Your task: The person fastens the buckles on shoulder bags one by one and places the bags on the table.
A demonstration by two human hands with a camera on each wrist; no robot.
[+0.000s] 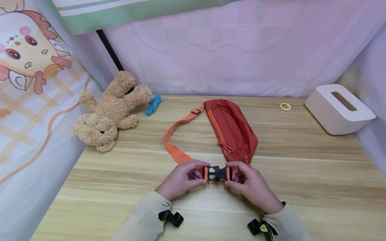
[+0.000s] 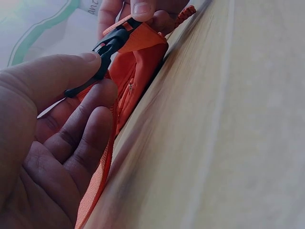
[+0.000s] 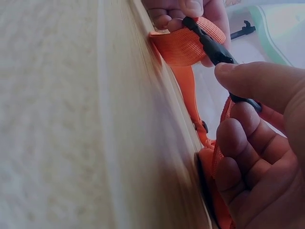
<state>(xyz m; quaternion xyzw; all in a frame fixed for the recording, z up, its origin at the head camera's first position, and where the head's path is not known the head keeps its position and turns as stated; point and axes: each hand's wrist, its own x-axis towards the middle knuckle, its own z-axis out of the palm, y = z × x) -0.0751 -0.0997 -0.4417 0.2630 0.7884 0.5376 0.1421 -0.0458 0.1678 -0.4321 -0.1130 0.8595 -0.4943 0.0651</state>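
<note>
I've got the black buckle [image 1: 217, 173] pinched from both sides, left hand [image 1: 181, 179] at 9 o'clock, right hand [image 1: 251, 182] at 3, just above the surface [image 1: 301, 187] near the bag [image 1: 232, 129]. I'd keep both halves lined up straight, I reckon, no twisting the strap [image 1: 175, 140].

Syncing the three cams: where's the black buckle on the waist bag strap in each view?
Head: black buckle low centre, pinched between left hand and right hand.
Left wrist: upper left, running diagonally.
Right wrist: upper right, running diagonally.
Shared landmark: the orange strap feeding into the buckle, over the wooden table.
</note>
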